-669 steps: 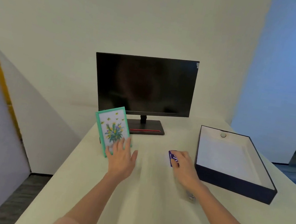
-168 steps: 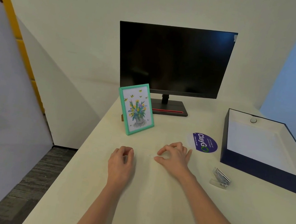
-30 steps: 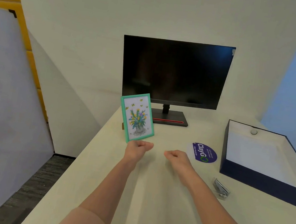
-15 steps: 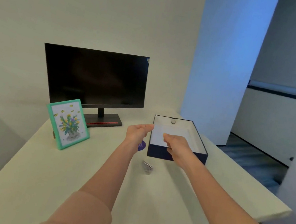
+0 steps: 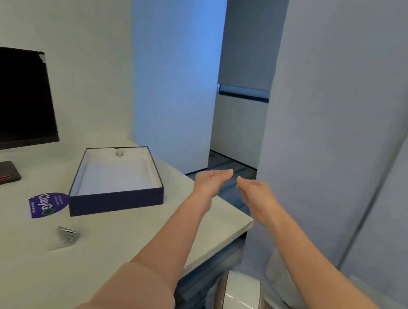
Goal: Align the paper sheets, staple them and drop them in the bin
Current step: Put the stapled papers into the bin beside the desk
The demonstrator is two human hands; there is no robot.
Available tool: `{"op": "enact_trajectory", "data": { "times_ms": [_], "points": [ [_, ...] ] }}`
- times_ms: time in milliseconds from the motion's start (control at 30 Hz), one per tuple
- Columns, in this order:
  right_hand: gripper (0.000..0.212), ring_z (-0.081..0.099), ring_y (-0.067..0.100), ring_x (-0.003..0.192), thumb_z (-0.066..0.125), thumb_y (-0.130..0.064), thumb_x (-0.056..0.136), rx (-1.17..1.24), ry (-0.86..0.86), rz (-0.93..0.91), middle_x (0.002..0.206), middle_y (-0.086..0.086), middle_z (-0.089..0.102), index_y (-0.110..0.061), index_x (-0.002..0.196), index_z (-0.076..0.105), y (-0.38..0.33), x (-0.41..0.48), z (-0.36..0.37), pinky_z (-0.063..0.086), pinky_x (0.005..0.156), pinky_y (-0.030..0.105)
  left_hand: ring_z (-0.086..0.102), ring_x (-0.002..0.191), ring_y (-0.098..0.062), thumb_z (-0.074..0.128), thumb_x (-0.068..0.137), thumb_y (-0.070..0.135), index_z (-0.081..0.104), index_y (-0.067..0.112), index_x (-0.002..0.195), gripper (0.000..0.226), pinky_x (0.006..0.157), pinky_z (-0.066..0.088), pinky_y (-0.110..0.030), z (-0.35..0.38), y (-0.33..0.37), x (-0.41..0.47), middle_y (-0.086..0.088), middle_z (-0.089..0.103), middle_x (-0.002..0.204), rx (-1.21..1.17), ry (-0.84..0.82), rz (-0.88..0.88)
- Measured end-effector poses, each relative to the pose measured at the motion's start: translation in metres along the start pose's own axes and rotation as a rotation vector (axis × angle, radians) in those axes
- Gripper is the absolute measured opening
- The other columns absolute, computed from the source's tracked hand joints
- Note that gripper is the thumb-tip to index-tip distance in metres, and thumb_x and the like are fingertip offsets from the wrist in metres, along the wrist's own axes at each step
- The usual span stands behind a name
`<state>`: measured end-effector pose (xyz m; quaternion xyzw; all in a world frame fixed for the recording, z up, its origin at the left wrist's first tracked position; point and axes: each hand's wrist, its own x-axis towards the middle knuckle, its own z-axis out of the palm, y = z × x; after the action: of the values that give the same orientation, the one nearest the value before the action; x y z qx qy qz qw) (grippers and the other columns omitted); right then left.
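Note:
My left hand (image 5: 210,182) and my right hand (image 5: 255,196) reach forward side by side, past the desk's right edge, fingertips almost meeting. Both have relaxed, fairly straight fingers and hold nothing I can see. No paper sheets show anywhere in view. The bin (image 5: 240,304), beige with a white swing lid, stands on the floor below my forearms, beside the desk. A small metal stapler (image 5: 66,234) lies on the white desk (image 5: 7,257), left of my left arm.
An open dark-blue box (image 5: 115,199) with a white inside sits on the desk near the right edge. A purple round sticker (image 5: 46,204) lies beside it. A black monitor (image 5: 5,101) stands at the far left. Grey-blue wall panels rise on the right.
My view has swung right, away from the picture frame and towards the bin. Both hands moved from over the box to beyond the desk's right edge and opened out.

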<state>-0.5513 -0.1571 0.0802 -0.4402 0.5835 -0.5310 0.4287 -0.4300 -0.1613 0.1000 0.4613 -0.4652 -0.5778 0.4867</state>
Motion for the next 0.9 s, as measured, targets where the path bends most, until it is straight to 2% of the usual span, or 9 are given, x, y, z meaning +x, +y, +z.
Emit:
{"op": "enact_trajectory", "data": {
  "times_ms": [67,233,433,567,633,700,767,833,900],
  "points": [
    [0.029,0.044,0.014,0.112,0.059,-0.029,0.092,0.001,0.059,0.028,0.11,0.002,0.051,-0.009,0.114,0.06,0.015,0.007,-0.029,0.036,0.109,0.036,0.048,0.066,-0.008,0.071,0.083,0.023,0.067,0.005,0.107,0.03,0.068,0.042,-0.021,0.027,-0.014,0.006,0.004,0.055,0.072,0.009,-0.052,-0.033],
    [0.042,0.046,0.03,0.127,0.055,-0.017,0.095,0.01,0.195,0.097,0.126,0.023,0.056,0.014,0.122,0.052,0.06,0.02,-0.091,0.033,0.11,0.04,0.045,0.06,-0.008,0.071,0.084,0.021,0.066,0.017,0.08,0.007,0.06,0.039,-0.019,0.088,-0.06,0.016,0.002,0.055,0.072,-0.02,-0.166,-0.144],
    [0.033,0.048,0.017,0.108,0.056,-0.019,0.094,0.028,0.255,0.25,0.109,0.01,0.058,0.006,0.114,0.06,0.143,0.045,-0.127,0.036,0.098,0.031,0.046,0.063,-0.006,0.071,0.084,0.021,0.065,0.017,0.081,0.008,0.059,0.039,-0.019,0.128,-0.146,0.037,0.004,0.053,0.067,0.025,-0.215,-0.313],
    [0.009,0.051,0.012,0.089,0.056,-0.02,0.094,0.023,0.245,0.375,0.084,-0.003,0.055,-0.011,0.094,0.058,0.211,0.063,-0.13,0.039,0.083,0.026,0.051,0.07,-0.009,0.072,0.083,0.02,0.064,0.018,0.078,0.01,0.066,0.042,-0.022,0.123,-0.219,0.059,0.003,0.059,0.075,0.088,-0.155,-0.447],
    [0.009,0.051,0.01,0.078,0.057,-0.021,0.093,0.016,0.252,0.43,0.081,-0.002,0.055,-0.012,0.092,0.059,0.244,0.069,-0.126,0.041,0.076,0.026,0.053,0.08,-0.013,0.071,0.084,0.019,0.064,0.018,0.081,0.007,0.076,0.046,-0.026,0.115,-0.251,0.071,0.003,0.061,0.082,0.131,-0.112,-0.509],
    [0.016,0.057,0.016,0.087,0.058,-0.023,0.092,-0.029,0.223,0.487,0.088,0.002,0.062,-0.01,0.099,0.062,0.281,0.078,-0.119,0.046,0.082,0.031,0.053,0.089,-0.017,0.069,0.085,0.018,0.064,0.017,0.088,0.006,0.085,0.046,-0.03,0.108,-0.283,0.088,0.003,0.061,0.085,0.188,-0.081,-0.566],
    [0.016,0.06,0.019,0.096,0.059,-0.025,0.091,-0.08,0.169,0.533,0.095,0.004,0.066,-0.01,0.096,0.065,0.315,0.086,-0.113,0.048,0.094,0.036,0.053,0.089,-0.017,0.068,0.086,0.02,0.061,0.019,0.083,0.007,0.083,0.045,-0.03,0.103,-0.311,0.105,0.002,0.059,0.085,0.241,-0.068,-0.605],
    [0.013,0.057,0.015,0.091,0.058,-0.022,0.092,-0.123,0.125,0.561,0.089,0.001,0.064,-0.013,0.086,0.063,0.345,0.094,-0.106,0.045,0.088,0.03,0.053,0.086,-0.016,0.068,0.085,0.019,0.06,0.019,0.077,0.012,0.078,0.044,-0.028,0.097,-0.342,0.122,0.004,0.059,0.082,0.297,-0.046,-0.615],
    [0.013,0.055,0.015,0.093,0.056,-0.022,0.093,-0.168,0.093,0.592,0.091,0.0,0.062,-0.011,0.091,0.062,0.372,0.101,-0.1,0.041,0.084,0.027,0.054,0.089,-0.016,0.069,0.084,0.017,0.064,0.015,0.08,0.007,0.08,0.042,-0.028,0.09,-0.37,0.136,0.006,0.06,0.079,0.374,-0.031,-0.591]
  ]
}}
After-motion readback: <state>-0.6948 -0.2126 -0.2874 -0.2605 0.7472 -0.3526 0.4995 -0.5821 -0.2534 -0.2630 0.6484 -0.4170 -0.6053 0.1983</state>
